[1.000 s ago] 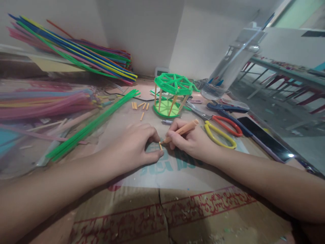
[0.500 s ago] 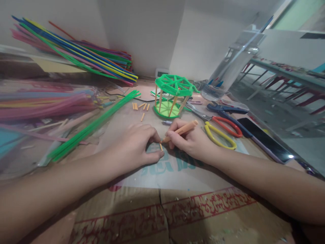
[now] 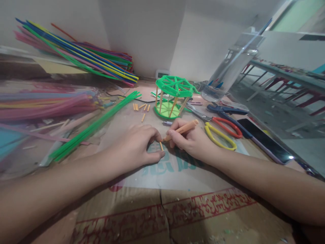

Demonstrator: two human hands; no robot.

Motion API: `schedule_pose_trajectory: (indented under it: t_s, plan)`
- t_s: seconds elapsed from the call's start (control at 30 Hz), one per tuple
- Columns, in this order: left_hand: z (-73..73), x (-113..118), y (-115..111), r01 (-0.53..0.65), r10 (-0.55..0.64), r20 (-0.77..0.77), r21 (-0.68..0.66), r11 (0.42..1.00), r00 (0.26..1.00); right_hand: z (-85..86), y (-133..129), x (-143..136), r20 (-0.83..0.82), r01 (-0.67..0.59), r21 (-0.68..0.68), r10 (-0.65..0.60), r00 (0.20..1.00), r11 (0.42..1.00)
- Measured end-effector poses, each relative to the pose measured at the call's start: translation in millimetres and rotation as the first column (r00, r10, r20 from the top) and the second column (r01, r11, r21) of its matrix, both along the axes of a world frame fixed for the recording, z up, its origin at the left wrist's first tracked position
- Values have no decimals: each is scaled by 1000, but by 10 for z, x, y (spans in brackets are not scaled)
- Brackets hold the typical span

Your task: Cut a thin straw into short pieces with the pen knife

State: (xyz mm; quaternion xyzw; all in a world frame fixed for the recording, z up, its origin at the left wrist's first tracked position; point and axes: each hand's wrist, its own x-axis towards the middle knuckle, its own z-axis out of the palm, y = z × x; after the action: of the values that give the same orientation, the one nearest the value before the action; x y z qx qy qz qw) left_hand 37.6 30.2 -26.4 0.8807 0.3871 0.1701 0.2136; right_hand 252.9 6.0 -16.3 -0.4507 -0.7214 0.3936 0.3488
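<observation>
Between thumb and index finger, my left hand (image 3: 138,144) holds a short orange stick (image 3: 161,146) by its two ends, above a pale sheet (image 3: 175,178) with teal marks. An orange pen (image 3: 186,126) is gripped in my right hand (image 3: 189,139), its tip touching or very close to the stick's upper end. Behind my hands stands a green fuzzy frame (image 3: 174,86) on thin wooden posts, with a round green base. Several short orange sticks (image 3: 143,117) lie to its left. A grey-purple pen (image 3: 167,123) rests just beyond my fingers.
Green pipe cleaners (image 3: 93,127) and pink bundles (image 3: 48,105) lie left, coloured ones (image 3: 83,54) behind. On the right are red-and-yellow-handled scissors (image 3: 220,128), blue-handled pliers (image 3: 225,110), a phone (image 3: 264,139) and a clear bottle (image 3: 225,71). Cardboard (image 3: 142,220) lies in front.
The whole view has shifted very slightly. Both hands keep their hold on the stick and the pen.
</observation>
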Motion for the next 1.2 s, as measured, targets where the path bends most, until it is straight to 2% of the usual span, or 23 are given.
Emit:
schedule_pose_trajectory:
  t_s: [0.33,0.63,0.87,1.2]
  plan:
    - [-2,-20,-2,6,-6,-13,0,1000,1000,-5,7,4,-3,-25,-63,25,1000,998]
    - [-4,-31,1,3,-3,-14,-5,1000,1000,-10,16,-9,-33,-3,-48,2,999,999]
    - [-16,-38,9,5,-5,-21,15,1000,1000,2,11,4,-58,-61,-106,56,997,992]
    - [10,-28,-2,-2,2,-20,-15,1000,1000,-25,13,-11,-55,-12,-84,7,998,996]
